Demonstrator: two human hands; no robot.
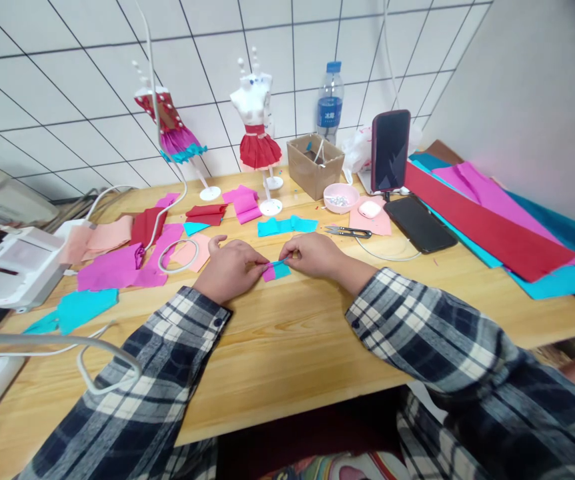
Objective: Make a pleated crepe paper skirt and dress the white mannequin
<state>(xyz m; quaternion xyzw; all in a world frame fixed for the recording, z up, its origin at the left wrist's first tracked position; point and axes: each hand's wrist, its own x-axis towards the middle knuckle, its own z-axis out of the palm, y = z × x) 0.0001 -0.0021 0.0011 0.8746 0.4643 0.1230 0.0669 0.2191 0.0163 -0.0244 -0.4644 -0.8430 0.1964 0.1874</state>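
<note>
Pinching a purple-and-blue strip [276, 270] near its far corners, over the middle of the worktop [287, 333], the left hand [234, 267] and right hand [315, 256] handle a seemingly unfinished piece, while a dress [182, 140] and red skirt [260, 150] already clothe two far forms [251, 103].

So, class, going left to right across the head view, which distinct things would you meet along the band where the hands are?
Bunched magenta crepe-like piece → thin white ring → left hand → small magenta-and-blue piece → right hand → black-handled metal snips → flat black rectangular device.
</note>
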